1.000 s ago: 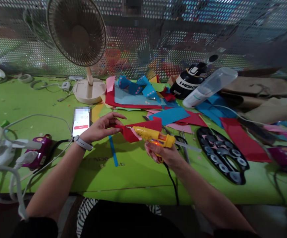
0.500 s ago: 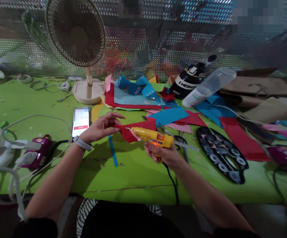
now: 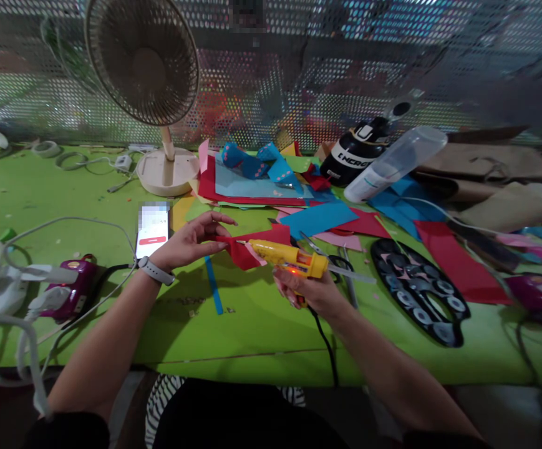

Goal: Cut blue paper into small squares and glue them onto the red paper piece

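My left hand pinches the left end of a folded red paper between thumb and fingers, above the green table. My right hand is wrapped round the grip of a yellow glue gun, with its light glowing orange. The gun's nozzle points left and lies against the red paper, near my left fingertips; whether glue is coming out is too small to tell. A clear glue stick sticks out of the gun's back. Below the red paper lies a narrow blue strip.
A phone lies beside my left wrist, with a fan behind it. Scissors and a black palette are on the right. Behind are paper sheets, a black bottle and cables; a power strip is at left.
The red paper's right end has shifted slightly left. Both hands and the glue gun have stayed almost still.
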A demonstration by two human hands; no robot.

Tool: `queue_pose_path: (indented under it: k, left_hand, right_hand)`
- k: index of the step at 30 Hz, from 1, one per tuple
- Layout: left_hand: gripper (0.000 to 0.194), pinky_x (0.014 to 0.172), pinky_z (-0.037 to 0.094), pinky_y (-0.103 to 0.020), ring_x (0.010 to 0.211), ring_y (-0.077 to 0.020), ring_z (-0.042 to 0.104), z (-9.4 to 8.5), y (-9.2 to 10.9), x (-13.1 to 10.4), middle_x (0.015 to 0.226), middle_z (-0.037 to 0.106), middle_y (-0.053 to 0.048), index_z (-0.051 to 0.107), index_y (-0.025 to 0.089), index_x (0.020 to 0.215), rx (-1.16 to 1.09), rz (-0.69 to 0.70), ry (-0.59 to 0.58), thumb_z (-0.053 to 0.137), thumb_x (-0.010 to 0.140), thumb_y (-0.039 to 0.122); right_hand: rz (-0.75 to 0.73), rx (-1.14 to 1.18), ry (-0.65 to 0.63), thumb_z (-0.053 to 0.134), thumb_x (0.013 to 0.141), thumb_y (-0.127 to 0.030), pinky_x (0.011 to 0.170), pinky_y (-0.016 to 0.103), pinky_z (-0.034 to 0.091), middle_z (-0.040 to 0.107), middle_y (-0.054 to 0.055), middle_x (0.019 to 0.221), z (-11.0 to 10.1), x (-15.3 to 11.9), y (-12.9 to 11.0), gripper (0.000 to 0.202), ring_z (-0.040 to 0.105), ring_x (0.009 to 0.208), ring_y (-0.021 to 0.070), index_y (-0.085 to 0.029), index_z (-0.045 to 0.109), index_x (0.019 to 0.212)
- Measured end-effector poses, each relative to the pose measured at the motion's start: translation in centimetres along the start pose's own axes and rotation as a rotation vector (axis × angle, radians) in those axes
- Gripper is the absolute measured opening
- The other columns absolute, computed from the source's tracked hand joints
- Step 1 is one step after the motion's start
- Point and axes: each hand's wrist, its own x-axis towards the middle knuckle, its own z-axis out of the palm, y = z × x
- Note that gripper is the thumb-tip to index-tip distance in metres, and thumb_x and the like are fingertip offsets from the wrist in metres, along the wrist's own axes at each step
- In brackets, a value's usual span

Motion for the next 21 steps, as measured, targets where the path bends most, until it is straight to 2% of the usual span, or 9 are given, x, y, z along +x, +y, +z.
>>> queue_pose_path:
  k: [11,21]
  left_hand:
    - [0.039,0.084,0.052,-0.028,0.089,-0.0138,0.065,-0.03,-0.08,0.02,0.096,0.067,-0.005,0.056,0.017,0.118,-0.009,0.020,-0.016,0.072,0.082,0.019]
    - [0.040,0.084,0.053,-0.030,0.089,-0.0152,0.066,0.00,-0.05,0.02,0.096,0.068,-0.006,0.057,0.017,0.118,0.009,0.023,-0.009,0.073,0.081,0.019]
  right_hand:
    - [0.014,-0.008,0.015,0.080,0.065,-0.056,0.027,0.018,0.037,0.052,-0.007,0.046,-0.05,0.01,0.10,0.044,0.041,0.031,0.0057,-0.020,0.059,0.078]
    - [0.031,0.000,0.022,0.083,0.061,-0.052,0.027,0.017,0.039,0.053,-0.006,0.047,-0.08,0.03,0.20,0.042,0.041,0.032,0.0052,-0.020,0.057,0.068]
